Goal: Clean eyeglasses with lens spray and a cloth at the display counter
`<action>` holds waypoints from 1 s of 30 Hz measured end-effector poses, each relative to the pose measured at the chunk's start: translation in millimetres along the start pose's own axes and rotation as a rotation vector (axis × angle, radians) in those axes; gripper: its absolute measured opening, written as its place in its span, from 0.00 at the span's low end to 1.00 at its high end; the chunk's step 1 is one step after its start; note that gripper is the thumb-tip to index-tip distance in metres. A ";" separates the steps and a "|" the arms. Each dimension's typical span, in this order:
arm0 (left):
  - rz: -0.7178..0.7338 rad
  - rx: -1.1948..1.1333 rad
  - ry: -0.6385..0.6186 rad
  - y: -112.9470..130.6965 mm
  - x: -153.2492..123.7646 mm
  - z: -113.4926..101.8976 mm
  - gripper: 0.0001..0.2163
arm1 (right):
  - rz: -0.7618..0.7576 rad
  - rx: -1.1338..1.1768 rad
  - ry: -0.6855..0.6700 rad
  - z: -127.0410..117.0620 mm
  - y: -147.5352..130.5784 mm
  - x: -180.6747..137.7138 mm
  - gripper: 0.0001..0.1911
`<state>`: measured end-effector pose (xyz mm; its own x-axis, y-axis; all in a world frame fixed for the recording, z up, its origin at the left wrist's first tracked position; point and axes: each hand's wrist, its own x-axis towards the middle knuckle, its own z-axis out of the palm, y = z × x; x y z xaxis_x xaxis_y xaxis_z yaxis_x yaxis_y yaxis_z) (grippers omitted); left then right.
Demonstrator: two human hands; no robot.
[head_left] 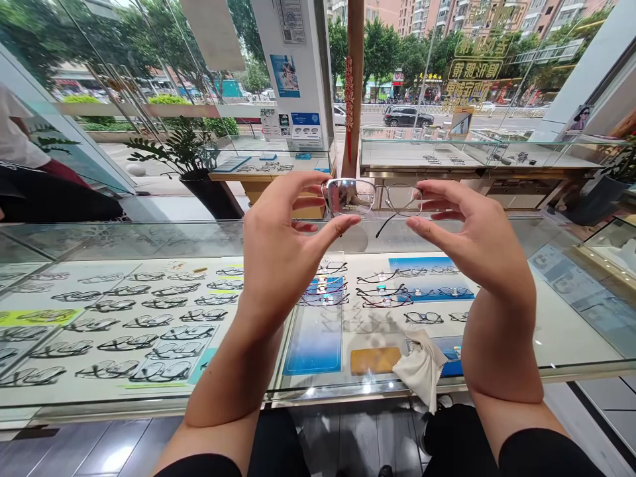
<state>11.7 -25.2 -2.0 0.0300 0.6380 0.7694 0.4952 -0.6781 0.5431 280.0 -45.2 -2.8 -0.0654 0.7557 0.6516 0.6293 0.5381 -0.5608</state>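
A pair of eyeglasses [381, 190] is held up in front of me, above the glass display counter. My left hand [293, 225] pinches its left rim between thumb and fingers. At the other side, my right hand [470, 222] grips the right rim the same way. The left lens is bright with reflection and bears small printed lettering. One dark-tipped temple arm hangs below the bridge. A crumpled cream cloth [421, 368] drapes over the counter's near edge, below my right hand. Beside it lies a flat tan rectangle [375, 361].
Rows of eyeglasses [129, 341] fill the glass display counter [318, 397], with blue cards [314, 344] among them. More showcases [477, 156] line the window. A potted plant [199, 172] stands at the far left, near a wooden post [354, 86]. Part of a person [30, 146] shows at the left edge.
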 end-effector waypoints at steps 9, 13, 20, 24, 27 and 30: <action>-0.051 -0.070 -0.034 1.2 3.8 -1.6 0.23 | -0.004 0.051 0.022 -1.8 0.0 -2.3 0.25; -0.054 -0.053 -0.049 -1.6 5.3 -3.5 0.24 | -0.014 0.049 0.055 -2.4 -6.0 -4.6 0.25; -0.074 -0.023 -0.095 -7.2 6.9 -4.8 0.23 | -0.040 0.014 0.112 -1.6 -15.0 -7.8 0.20; -0.058 -0.023 -0.103 -9.8 7.2 -5.0 0.22 | -0.069 0.002 0.132 -1.4 -16.9 -8.7 0.22; -0.049 -0.027 -0.110 -10.6 7.4 -5.2 0.23 | -0.069 -0.058 0.118 -1.6 -17.4 -10.2 0.22; -0.051 -0.021 -0.107 -9.9 7.4 -5.0 0.23 | -0.084 -0.115 0.108 -1.8 -17.5 -12.4 0.25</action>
<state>2.7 -15.5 0.0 0.0983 0.7065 0.7008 0.4800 -0.6506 0.5885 271.1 -64.6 -0.2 -0.0419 0.6617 0.7486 0.7097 0.5471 -0.4438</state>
